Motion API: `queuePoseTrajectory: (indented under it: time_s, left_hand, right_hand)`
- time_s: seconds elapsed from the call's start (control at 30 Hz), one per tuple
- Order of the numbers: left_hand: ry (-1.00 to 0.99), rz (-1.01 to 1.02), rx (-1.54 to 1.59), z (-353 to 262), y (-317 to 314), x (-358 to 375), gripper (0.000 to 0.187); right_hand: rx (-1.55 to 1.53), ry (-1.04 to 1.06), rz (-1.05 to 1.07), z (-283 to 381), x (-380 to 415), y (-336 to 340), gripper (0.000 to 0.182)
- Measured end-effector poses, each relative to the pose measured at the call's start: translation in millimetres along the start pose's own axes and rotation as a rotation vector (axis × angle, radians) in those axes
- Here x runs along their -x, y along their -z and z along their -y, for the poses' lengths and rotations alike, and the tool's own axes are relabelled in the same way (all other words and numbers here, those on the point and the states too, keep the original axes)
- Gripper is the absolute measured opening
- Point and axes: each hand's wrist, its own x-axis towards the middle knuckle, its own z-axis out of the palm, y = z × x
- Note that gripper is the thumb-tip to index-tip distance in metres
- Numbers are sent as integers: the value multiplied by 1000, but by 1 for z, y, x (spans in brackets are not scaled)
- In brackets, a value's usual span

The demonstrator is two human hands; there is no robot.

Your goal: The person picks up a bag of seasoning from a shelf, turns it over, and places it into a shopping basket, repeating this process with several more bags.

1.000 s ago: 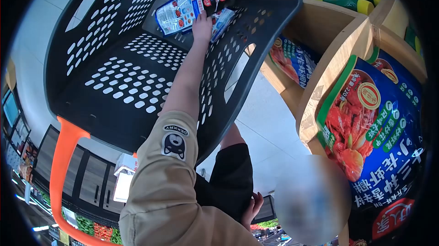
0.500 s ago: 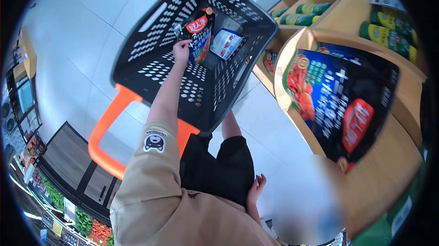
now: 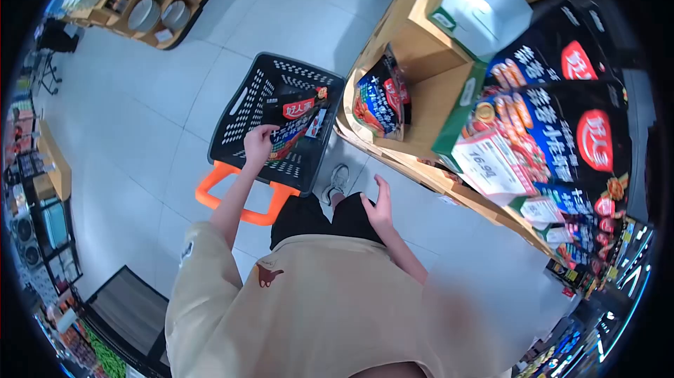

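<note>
My left hand (image 3: 258, 145) reaches into a dark grey shopping basket (image 3: 233, 135) with an orange handle (image 3: 261, 218). Its fingers are closed on the edge of a black and blue food pouch (image 3: 298, 107) with a red label, which stands tilted inside the basket. Part of a second, whitish package (image 3: 316, 124) shows behind the pouch. My right hand (image 3: 379, 206) is held in front of my right thigh, fingers apart and nothing in it.
A wooden display shelf (image 3: 421, 72) on the right holds a similar pouch (image 3: 382, 93), large black packs (image 3: 554, 118) and a price card (image 3: 491, 164). Bowls stand on a rack (image 3: 158, 9) at the upper left. My shoe (image 3: 337, 181) is on the tiled floor (image 3: 175, 160).
The view has shifted, bringing the bowl rack and more shelf into sight. The basket looks smaller and farther away, with my left hand still at the pouch. My right hand has come up and forward.
</note>
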Motion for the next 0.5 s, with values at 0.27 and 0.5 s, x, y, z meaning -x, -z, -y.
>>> queuePoseTrajectory:
  time_s: [0.27,0.5]
  left_hand:
    - [-328,53,-16,-101,89,32,32]
    - [-631,79,164,-176,147,25,29]
  right_hand:
    - [113,467,-44,142,-53,71,61]
    - [248,401,594,259,-79,130,70]
